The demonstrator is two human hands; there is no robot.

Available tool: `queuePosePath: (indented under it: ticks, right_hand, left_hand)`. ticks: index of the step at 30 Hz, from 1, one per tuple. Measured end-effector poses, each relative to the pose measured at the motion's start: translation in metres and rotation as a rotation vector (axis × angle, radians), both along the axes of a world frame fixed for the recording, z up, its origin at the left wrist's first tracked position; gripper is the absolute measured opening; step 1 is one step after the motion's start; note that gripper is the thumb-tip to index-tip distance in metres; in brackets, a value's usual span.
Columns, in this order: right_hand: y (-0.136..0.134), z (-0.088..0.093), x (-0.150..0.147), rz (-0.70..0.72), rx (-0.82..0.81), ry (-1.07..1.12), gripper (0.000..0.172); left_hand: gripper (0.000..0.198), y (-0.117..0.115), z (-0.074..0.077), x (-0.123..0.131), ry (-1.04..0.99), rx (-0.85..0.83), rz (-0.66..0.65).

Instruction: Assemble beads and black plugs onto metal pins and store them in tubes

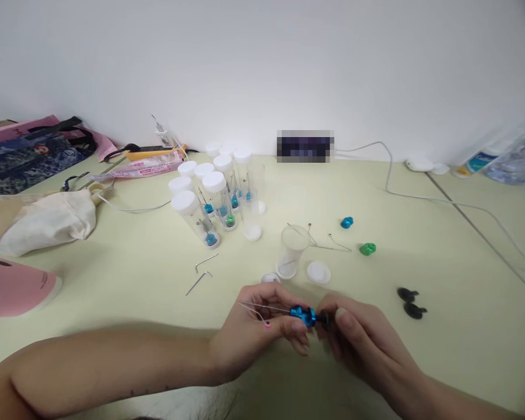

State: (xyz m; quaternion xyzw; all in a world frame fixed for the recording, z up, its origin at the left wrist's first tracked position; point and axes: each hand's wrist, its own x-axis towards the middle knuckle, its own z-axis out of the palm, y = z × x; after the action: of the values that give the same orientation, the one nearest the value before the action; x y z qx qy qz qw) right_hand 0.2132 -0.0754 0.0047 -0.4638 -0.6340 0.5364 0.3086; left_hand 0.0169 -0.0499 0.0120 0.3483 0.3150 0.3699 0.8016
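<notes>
My left hand [262, 326] pinches a shiny blue metal fitting [304, 315] between thumb and fingers. From the fitting's left end runs a thin bent wire [262, 306] with a small pink-and-black bead [268, 324] at its tip. My right hand [359, 332] grips a black disc-headed knob [326, 320], its stem meeting the fitting's right end; how deep it sits cannot be seen. Right of the hands lie two black knobs [412, 310] of similar look. Beyond are a green metal fitting [367, 249] and another blue fitting [347, 222].
Several clear tubes with white caps [185, 202] stand at back left, holding coloured fittings. An open clear tube [293, 251], a white lid [318, 272], loose bent wires [332, 245] and two hex keys [200, 283] lie ahead. A pink cup [17, 286] is at left.
</notes>
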Motion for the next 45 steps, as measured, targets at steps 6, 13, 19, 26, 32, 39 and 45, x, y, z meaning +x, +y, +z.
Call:
queuePosePath:
  ticks: [6, 13, 19, 26, 32, 39, 45]
  right_hand:
    - [-0.002, 0.003, -0.001, -0.004, -0.04, -0.018, 0.026]
    - [0.003, 0.008, -0.001, 0.043, 0.057, -0.023, 0.037]
    - [0.002, 0.002, -0.003, -0.047, 0.022, -0.014, 0.024]
    - [0.0, 0.001, 0.001, -0.002, -0.006, 0.014, 0.027]
    - [0.0, -0.007, -0.002, -0.049, 0.052, 0.085, 0.011]
    - [0.001, -0.004, -0.001, -0.045, 0.035, 0.026, 0.018]
    - [0.002, 0.002, 0.0, -0.002, 0.002, -0.018, 0.051]
  left_hand:
    - [0.014, 0.002, -0.004, 0.0, 0.026, 0.004, 0.056]
    - [0.014, 0.002, -0.003, -0.001, 0.014, 0.002, 0.018]
    - [0.014, 0.002, -0.007, -0.001, 0.023, 0.019, 0.038]
    - [0.013, 0.002, -0.003, -0.001, 0.015, 0.003, 0.017]
    - [0.012, 0.003, -0.004, -0.001, 0.031, 0.001, 0.046]
    - [0.012, 0.002, -0.003, -0.001, 0.026, -0.008, 0.022]
    - [0.013, 0.001, 0.002, -0.001, 0.026, -0.02, -0.004]
